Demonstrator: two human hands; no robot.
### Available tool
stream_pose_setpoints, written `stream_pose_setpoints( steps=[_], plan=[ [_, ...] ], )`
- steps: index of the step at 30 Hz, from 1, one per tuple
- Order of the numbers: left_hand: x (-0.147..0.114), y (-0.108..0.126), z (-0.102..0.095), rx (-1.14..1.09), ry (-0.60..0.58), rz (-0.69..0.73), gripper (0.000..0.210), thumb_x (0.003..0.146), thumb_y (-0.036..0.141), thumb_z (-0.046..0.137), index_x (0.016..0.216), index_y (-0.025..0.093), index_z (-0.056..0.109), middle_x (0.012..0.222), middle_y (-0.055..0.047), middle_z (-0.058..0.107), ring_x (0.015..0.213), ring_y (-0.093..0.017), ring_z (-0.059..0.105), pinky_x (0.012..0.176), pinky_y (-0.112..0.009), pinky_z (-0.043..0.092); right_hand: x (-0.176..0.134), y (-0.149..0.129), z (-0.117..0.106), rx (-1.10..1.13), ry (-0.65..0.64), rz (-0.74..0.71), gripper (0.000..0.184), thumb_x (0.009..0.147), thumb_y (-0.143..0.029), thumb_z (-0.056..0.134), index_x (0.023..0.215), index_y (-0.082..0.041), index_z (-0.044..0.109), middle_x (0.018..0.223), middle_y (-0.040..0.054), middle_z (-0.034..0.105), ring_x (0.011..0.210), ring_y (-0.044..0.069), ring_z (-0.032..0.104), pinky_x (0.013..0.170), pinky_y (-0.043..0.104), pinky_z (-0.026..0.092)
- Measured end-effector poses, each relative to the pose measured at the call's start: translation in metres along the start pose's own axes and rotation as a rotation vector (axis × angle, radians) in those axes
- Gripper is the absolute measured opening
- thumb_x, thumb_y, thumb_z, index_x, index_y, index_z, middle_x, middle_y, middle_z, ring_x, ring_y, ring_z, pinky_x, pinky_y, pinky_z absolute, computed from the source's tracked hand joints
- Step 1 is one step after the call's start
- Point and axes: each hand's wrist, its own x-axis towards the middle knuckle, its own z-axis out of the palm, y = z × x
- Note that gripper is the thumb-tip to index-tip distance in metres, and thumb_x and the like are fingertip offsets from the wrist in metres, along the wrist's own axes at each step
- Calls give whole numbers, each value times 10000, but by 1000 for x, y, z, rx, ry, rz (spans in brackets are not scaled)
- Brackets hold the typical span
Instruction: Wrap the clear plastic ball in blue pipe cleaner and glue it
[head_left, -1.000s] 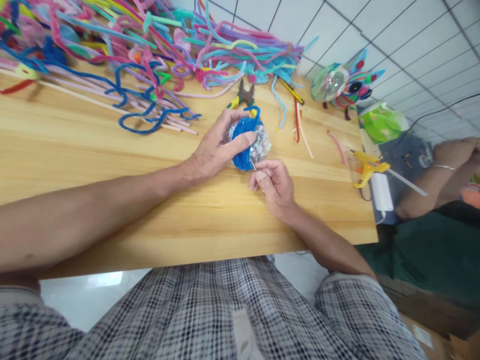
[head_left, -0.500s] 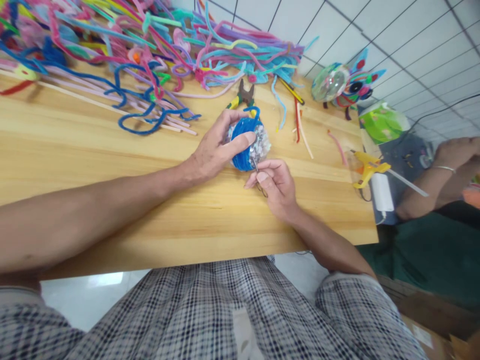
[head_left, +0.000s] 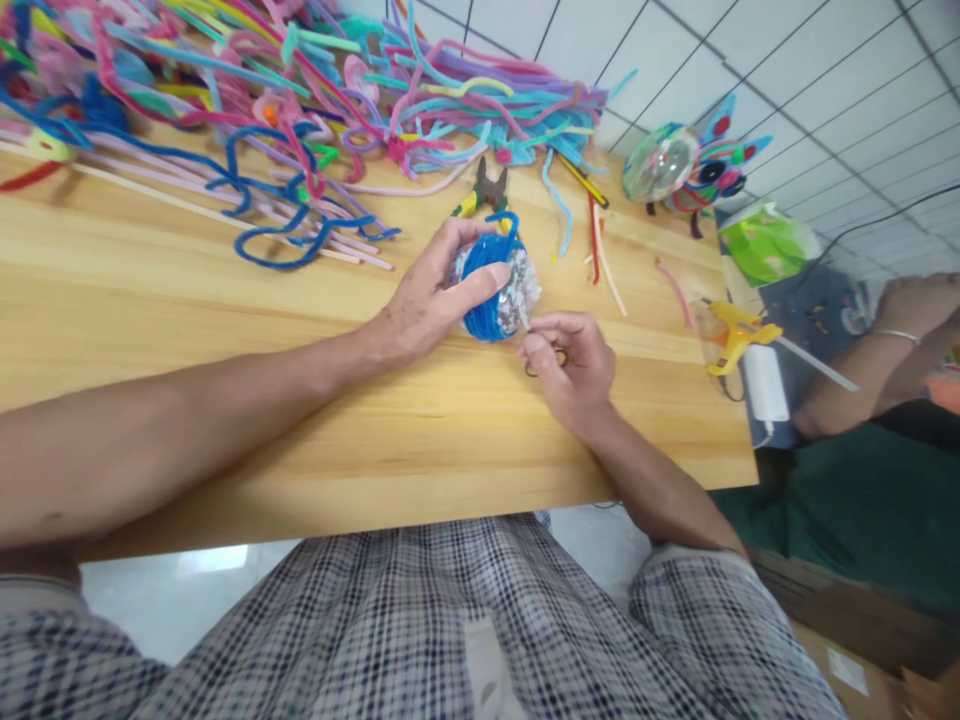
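My left hand [head_left: 442, 285] is wrapped round a clear ball [head_left: 521, 285] with silvery, crinkled filling, its thumb pressed across the front. Blue pipe cleaner [head_left: 484, 315] covers the ball's left part in close turns, and one end curls up at the top. At the ball's lower right, my right hand [head_left: 574, 365] is closed on small scissors [head_left: 553, 362]. Their dark finger loops show by the fingers, and most of the blades are hidden. A pale bit lies between the scissor tip and the ball; I cannot tell what it is.
Behind the ball lie pliers [head_left: 487, 185] with yellow-green handles. Colourful pipe cleaners [head_left: 480, 90] are heaped along the back. A yellow glue gun [head_left: 739, 335], a white box [head_left: 765, 385] and a decorated animal figure [head_left: 712, 175] are at right, near another person's arm [head_left: 877, 350].
My right hand has moved a little to the right with the scissors, drawing back from the front of the ball to its lower right side. My left hand and the ball stay nearly still.
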Motion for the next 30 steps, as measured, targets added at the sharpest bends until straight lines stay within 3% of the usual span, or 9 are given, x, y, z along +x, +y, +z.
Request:
stream_pose_setpoints(
  steps=[5,8,11,14,18,23,30],
  plan=[
    [0,2,1,-29,-11,-5,599,1051,740,674,1445,291,622,1397,-74,754,1328,-302,722,1152,-481,630,16,16,-24,-231,103,99,219,1086,-495,678,1121,-283,716,800,-45,758,695,155,726,675,317,592],
    [0,2,2,-30,-8,-7,580,1059,722,675,1438,286,623,1380,-74,758,1318,-306,731,1135,-488,638,23,21,-31,-352,92,31,259,1087,-529,669,1070,-276,722,1101,43,837,1085,262,807,1019,504,639],
    [-1,2,1,-28,-10,-12,564,1067,709,668,1435,284,620,1389,-71,757,1320,-298,730,1144,-479,633,24,17,-25,-272,53,-81,325,1067,-572,690,1246,-300,678,1460,93,752,1433,335,689,1237,646,527],
    [-1,3,1,-17,-11,-11,542,1074,693,666,1440,296,613,1416,-60,752,1343,-287,719,1171,-466,616,22,10,-11,-119,-56,-101,516,1026,-592,738,1440,-330,576,1605,111,644,1545,345,598,1259,644,521],
    [-1,6,1,-10,-20,-16,528,1079,676,665,1441,295,615,1437,-64,748,1334,-272,720,1178,-455,606,22,6,-2,-60,-132,-57,677,983,-603,779,1534,-333,493,1641,135,583,1594,356,535,1255,629,536],
    [-2,7,2,-4,-3,-9,555,1064,689,672,1444,287,620,1423,-77,747,1321,-285,721,1142,-449,620,24,8,0,-73,-108,12,722,937,-561,837,1524,-343,477,1632,133,562,1573,364,531,1246,637,551],
    [-3,7,3,37,-6,5,573,1056,682,679,1462,284,618,1412,-78,741,1294,-292,722,1122,-449,628,24,7,4,-143,-65,-21,658,941,-474,808,1502,-321,499,1567,131,594,1503,355,569,1197,616,577]
  ],
)
